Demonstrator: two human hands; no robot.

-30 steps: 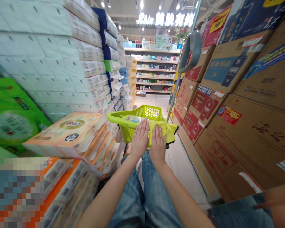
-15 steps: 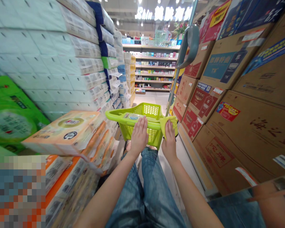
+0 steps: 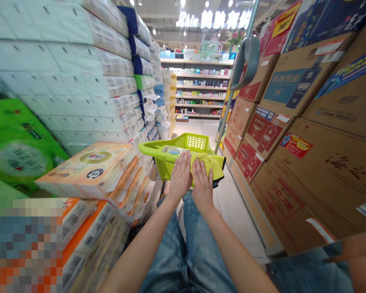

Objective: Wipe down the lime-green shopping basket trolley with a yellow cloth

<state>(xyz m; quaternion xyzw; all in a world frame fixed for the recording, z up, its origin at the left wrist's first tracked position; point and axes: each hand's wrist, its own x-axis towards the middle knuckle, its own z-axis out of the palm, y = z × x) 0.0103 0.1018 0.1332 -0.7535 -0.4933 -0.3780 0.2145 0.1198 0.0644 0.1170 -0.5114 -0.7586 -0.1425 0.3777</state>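
R hand has slid in from the basket's R corner & now sits right beside L hand. The yellow cloth isn't bunched anymore, it's spread over the near rim of the lime-green plastic basket, straight ahead at 12 o'clock. Fingers on both hands are flat & slightly spread, pressing down, no pinch on anything. Cloth looks soft & a bit rumpled, covering the R part of the rim; L part's still bare, w/ a small packet or sticker on it, can't tell which. Tissue packs stacked at 10 o'clock, cardboard cartons at 3.
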